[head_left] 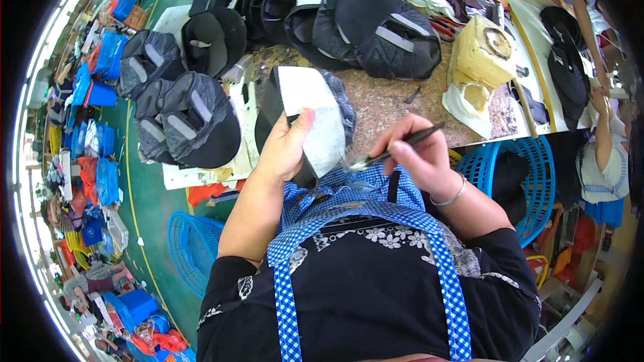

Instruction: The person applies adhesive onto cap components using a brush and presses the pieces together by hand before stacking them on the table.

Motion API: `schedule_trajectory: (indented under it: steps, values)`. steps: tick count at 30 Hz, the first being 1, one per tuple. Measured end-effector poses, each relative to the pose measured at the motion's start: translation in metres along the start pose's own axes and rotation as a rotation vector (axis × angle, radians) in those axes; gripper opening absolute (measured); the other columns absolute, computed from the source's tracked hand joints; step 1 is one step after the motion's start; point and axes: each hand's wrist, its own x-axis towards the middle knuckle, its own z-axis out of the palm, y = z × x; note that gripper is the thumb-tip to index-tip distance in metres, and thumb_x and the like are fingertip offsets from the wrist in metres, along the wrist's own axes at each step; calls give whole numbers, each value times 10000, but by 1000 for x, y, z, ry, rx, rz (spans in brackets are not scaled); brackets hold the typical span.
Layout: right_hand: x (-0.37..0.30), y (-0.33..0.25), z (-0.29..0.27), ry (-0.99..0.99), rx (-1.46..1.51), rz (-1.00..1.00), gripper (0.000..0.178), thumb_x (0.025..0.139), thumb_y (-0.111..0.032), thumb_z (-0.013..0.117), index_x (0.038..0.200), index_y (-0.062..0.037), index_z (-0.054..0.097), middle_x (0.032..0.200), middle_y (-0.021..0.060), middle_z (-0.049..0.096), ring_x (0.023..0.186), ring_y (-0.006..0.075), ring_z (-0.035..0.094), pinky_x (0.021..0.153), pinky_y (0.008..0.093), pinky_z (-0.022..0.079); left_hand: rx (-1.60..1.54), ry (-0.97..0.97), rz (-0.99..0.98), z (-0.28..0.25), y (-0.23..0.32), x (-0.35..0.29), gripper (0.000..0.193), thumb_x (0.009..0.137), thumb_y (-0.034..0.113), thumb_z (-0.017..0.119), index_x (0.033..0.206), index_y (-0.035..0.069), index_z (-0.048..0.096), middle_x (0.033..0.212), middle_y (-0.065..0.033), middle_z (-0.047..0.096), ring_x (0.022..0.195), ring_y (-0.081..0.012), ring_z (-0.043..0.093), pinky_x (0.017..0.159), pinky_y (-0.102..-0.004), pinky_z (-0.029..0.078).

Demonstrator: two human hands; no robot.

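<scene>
My left hand (288, 146) is closed round the edge of a cap-like piece (312, 104), with its thumb on top. The piece has a broad white panel, a black side and crumpled dark-grey fabric behind. In my right hand (421, 154) is a dark-handled brush (417, 137), pinched between thumb and fingers. Its pale bristles point left, close to the lower right edge of the white panel; whether they touch it I cannot tell. To the right, on the stone-like worktop (389, 104), stands a stained yellowish container (484, 53) with a pale crusted lump against its front.
Similar black and grey pieces lie in a stack (191, 121) at the left and in a row (376, 27) along the back. A blue basket (547, 188) with dark contents stands at the right, another (191, 248) at lower left. A co-worker's arm (600, 127) shows at far right.
</scene>
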Motion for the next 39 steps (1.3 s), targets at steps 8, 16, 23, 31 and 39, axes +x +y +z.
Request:
schedule_trajectory:
  steps: [8,16,23,31,39]
  values:
    - [2,-31,-125,839,-872,94,208,766,-211,653,752,-22,567,560,20,544,452,71,468,421,202,353,757,-151,206,-27,-23,10,945,565,263,779,1265,-55,230,1130,-166,467,1036,-256,473,910,-340,354]
    - [-11,-34,-177,992,-645,113,259,787,-284,625,744,-29,614,549,-22,527,410,52,406,386,200,284,1401,-73,612,-21,-33,-25,465,704,251,666,1026,-37,493,1113,-179,472,1007,-355,464,859,-397,387]
    - [4,-32,-89,498,-133,205,122,853,-150,519,799,-41,539,654,37,574,382,34,357,343,175,242,144,-113,42,-9,1,-38,415,926,268,376,1227,-18,378,1146,-80,504,1054,-143,465,899,-255,346]
    - [37,-35,29,-283,-307,-191,188,715,-48,663,849,-1,539,874,95,617,770,176,608,682,272,483,-235,-113,34,12,24,-44,409,926,284,348,1247,31,336,1189,-111,474,1077,-201,479,920,-345,381]
    - [45,-36,42,-307,-546,-286,118,736,0,600,843,7,551,831,118,621,689,183,617,637,275,494,-425,-59,-24,11,26,-45,458,924,318,322,1253,1,331,1229,-158,440,1110,-262,463,943,-405,372]
